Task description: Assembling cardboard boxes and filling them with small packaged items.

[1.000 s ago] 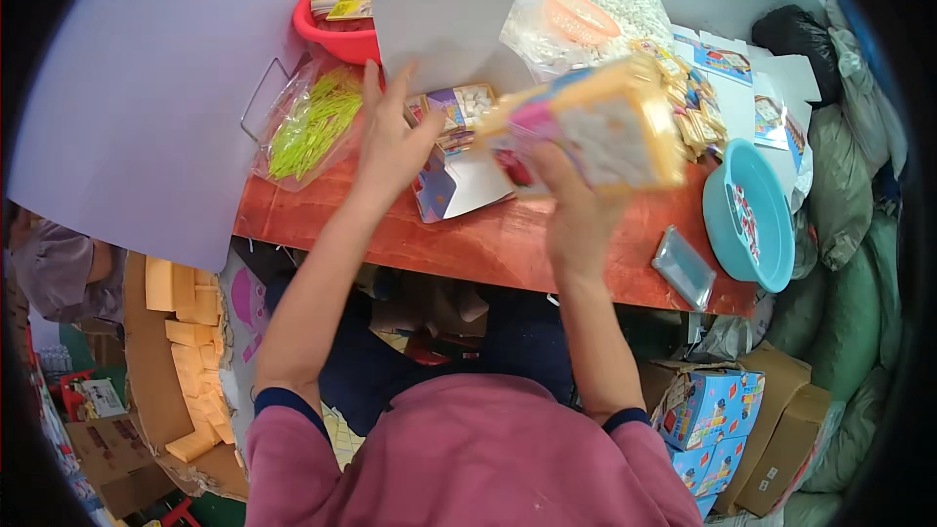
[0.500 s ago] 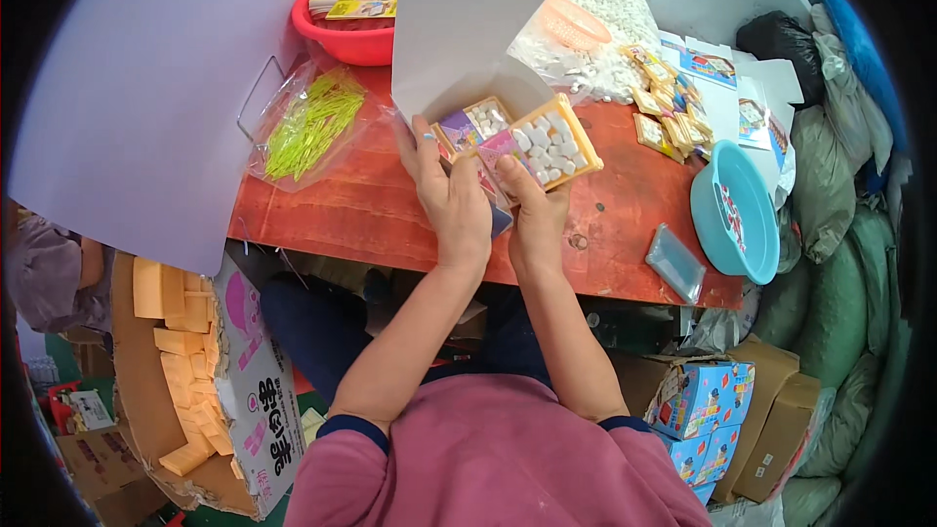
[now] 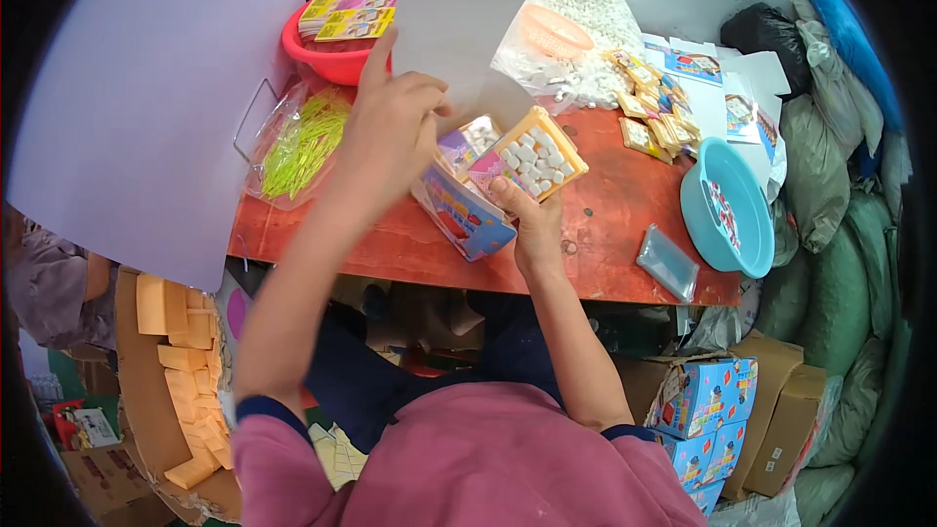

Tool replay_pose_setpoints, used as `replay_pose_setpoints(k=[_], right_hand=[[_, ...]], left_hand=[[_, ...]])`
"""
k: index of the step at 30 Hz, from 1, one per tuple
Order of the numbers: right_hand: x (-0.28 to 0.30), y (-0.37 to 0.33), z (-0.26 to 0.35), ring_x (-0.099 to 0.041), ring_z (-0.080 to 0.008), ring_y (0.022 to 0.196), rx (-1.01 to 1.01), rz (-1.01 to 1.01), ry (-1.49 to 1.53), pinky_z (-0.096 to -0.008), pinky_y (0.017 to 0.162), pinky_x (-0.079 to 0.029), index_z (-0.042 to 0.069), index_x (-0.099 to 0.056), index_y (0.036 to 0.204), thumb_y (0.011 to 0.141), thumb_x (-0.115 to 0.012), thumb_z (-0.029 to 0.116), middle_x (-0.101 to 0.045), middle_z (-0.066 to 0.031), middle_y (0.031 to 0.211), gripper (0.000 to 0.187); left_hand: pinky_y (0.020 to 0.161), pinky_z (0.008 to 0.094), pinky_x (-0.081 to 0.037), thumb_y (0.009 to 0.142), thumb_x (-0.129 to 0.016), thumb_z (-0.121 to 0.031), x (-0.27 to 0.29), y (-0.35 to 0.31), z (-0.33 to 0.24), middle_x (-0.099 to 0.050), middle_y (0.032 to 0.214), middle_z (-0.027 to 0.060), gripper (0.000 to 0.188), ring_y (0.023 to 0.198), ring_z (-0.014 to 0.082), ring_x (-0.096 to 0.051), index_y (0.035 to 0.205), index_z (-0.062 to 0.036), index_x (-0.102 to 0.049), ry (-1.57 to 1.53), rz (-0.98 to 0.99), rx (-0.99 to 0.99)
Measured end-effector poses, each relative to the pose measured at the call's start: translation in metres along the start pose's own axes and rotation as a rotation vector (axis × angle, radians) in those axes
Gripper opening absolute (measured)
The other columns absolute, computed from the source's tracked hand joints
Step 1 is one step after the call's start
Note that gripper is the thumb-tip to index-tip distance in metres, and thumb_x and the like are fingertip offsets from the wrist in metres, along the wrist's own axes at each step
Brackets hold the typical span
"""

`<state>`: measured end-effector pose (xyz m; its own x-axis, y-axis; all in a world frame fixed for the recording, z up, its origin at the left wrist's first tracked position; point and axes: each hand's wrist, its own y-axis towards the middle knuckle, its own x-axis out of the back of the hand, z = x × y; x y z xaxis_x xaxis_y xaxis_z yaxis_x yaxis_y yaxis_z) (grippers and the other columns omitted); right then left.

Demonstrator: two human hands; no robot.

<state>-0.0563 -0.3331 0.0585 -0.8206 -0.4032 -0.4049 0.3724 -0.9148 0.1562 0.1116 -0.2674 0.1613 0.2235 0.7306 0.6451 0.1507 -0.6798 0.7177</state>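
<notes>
And the left hand (image 3: pixel 388 132) has come away from the pack, swinging up and left, index finger stretched out, the others loosely bent, nothing visible in its grip! So the right hand (image 3: pixel 539 229) carries the white-pieced, yellow-edged pack (image 3: pixel 539 158) alone, thumb clamped over its lower corner. That pack sits above the bench (image 3: pixel 620 200), tilted at the right edge of the open printed box (image 3: pixel 467 222), whose blue side now shows uncovered. Whether the pack touches the box, I can't tell.
</notes>
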Motion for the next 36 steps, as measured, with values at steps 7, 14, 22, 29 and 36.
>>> replay_pose_setpoints(k=[7,14,22,29,36], right_hand=[[0.008,0.000,-0.010,-0.057,-0.0153,0.101,0.012,-0.042,0.001,-0.0304,0.085,-0.047,0.002,-0.046,0.124,0.076,-0.073,0.015,-0.058,-0.0064,0.113,0.057],[0.009,-0.014,-0.013,-0.057,-0.0155,0.098,0.040,-0.060,0.046,-0.0289,0.083,-0.047,0.001,-0.043,0.124,0.075,-0.072,0.011,-0.055,-0.0065,0.112,0.058],[0.027,-0.010,-0.017,-0.055,-0.0152,0.099,-0.060,-0.068,0.048,-0.0293,0.083,-0.047,0.003,-0.038,0.129,0.071,-0.075,0.013,-0.053,-0.0048,0.112,0.070],[0.041,-0.013,-0.026,-0.058,-0.0156,0.092,-0.027,-0.054,0.085,-0.0293,0.079,-0.049,0.002,-0.046,0.120,0.069,-0.075,0.013,-0.057,-0.0060,0.106,0.059],[0.019,-0.006,0.006,-0.057,-0.0155,0.100,-0.100,0.005,0.060,-0.0291,0.082,-0.048,0.004,-0.041,0.127,0.073,-0.074,0.014,-0.055,-0.0060,0.113,0.064]], left_hand=[[0.067,0.0394,-0.053,0.074,-0.060,-0.005,-0.002,0.041,-0.027,-0.068,0.082,0.0152,0.011,0.084,0.0314,-0.066,0.080,-0.0036,-0.070,0.414,0.713,-0.143],[0.075,0.0388,-0.051,0.072,-0.067,-0.015,-0.078,0.068,0.018,-0.068,0.089,0.0158,0.029,0.085,0.0281,-0.065,0.100,-0.0066,-0.070,-0.033,1.206,-0.273],[0.096,0.0413,-0.038,0.064,-0.070,-0.023,-0.126,0.055,0.025,-0.039,0.134,0.0101,0.059,0.127,0.0247,-0.037,0.120,-0.0096,-0.059,0.054,0.907,-0.709],[0.085,0.0335,-0.040,0.069,-0.069,-0.028,-0.130,0.056,0.020,-0.043,0.127,0.0040,0.043,0.117,0.0174,-0.043,0.109,-0.0145,-0.064,0.158,0.964,-0.912],[0.093,0.0421,-0.042,0.073,-0.070,-0.039,-0.135,0.047,0.036,-0.042,0.123,0.0096,0.061,0.117,0.0285,-0.045,0.127,-0.0174,-0.054,0.033,1.088,-0.578]])
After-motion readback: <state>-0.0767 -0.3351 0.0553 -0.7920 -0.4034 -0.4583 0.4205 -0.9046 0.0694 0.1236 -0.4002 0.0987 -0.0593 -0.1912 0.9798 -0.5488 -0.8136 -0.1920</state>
